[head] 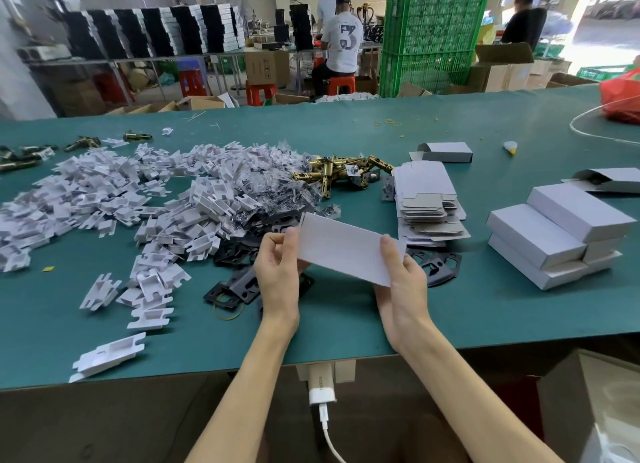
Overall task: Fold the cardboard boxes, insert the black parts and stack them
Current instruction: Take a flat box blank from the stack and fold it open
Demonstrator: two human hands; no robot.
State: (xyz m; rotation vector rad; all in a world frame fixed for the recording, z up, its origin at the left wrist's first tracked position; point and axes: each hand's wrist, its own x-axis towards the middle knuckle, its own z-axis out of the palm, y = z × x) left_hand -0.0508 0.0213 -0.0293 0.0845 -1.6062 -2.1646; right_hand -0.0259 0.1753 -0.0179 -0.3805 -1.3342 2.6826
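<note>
Above the green table [467,317], left hand [277,275] and right hand [403,286] are pinching opposite ends of a crosswise flat box blank [346,249].

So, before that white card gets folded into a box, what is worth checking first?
1. Flat box blank held at both ends, by the left hand and the right hand: ok.
2. Blank opened into a box shape: not ok, it is flat.
3. Black parts within reach, just under the hands: ok.
4. Finished boxes stacked at the right, with room on top: ok.
5. Pile of spare blanks close by: ok.
6. Blank free of tears: cannot tell.
</note>
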